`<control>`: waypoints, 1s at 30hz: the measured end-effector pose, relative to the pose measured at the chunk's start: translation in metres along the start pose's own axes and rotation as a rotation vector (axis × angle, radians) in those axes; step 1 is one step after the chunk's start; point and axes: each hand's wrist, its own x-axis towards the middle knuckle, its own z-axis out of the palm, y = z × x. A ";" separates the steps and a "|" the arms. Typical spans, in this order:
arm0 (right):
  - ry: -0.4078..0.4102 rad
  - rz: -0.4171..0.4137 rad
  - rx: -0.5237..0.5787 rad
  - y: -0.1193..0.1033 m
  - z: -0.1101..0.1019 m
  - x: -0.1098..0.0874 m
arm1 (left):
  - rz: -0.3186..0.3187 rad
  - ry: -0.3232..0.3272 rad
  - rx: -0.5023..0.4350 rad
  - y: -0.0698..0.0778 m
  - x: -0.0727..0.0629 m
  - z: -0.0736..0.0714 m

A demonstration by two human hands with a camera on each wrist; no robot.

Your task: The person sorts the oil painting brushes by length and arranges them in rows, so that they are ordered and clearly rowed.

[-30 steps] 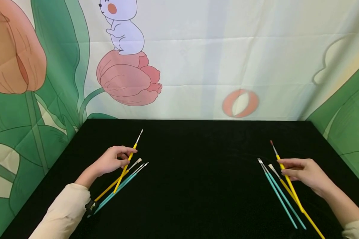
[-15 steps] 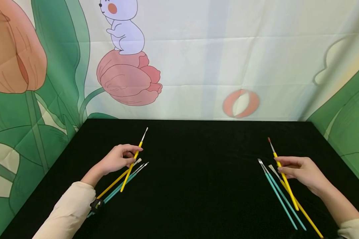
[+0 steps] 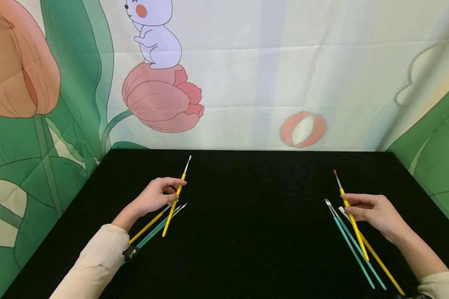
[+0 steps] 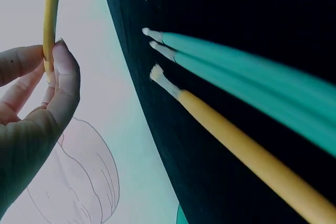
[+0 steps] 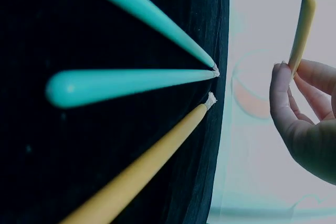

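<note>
My left hand [image 3: 159, 195] pinches a yellow paintbrush [image 3: 169, 220] between thumb and fingers, its pale tip pointing up and away. Beneath that hand lie a yellow flat brush [image 3: 146, 227] and two teal brushes [image 3: 155, 232], partly hidden by the wrist and sleeve. On the right side, my right hand [image 3: 378, 214] pinches another yellow paintbrush [image 3: 353, 226] with a reddish tip. It overlaps two teal brushes [image 3: 349, 245] and a yellow flat brush [image 3: 382, 263] lying below. In both wrist views, the held brush's bristle end is hidden behind the fingers.
A black cloth-covered table [image 3: 254, 232] stretches between the two brush groups. Behind it hangs a pale printed curtain [image 3: 239, 83] with tulips and a white animal, reaching down to the table's far edge. Green leaf prints [image 3: 439, 145] border the right side.
The left hand has carried its yellow brush right and slightly away. My right hand has shifted a little left and away with its brush, whose lower end has drawn off the flat brush's handle.
</note>
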 end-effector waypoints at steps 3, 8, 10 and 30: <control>0.006 -0.005 -0.004 -0.001 0.001 0.001 | 0.002 0.006 -0.019 0.001 0.005 0.003; 0.012 -0.013 -0.007 -0.002 0.003 0.003 | -0.007 0.004 -0.056 0.000 0.013 0.008; 0.012 -0.015 -0.006 -0.002 0.003 0.004 | -0.010 0.000 -0.072 -0.001 0.016 0.010; 0.054 -0.065 0.002 -0.009 0.012 0.013 | 0.002 0.015 -0.142 0.010 0.036 0.024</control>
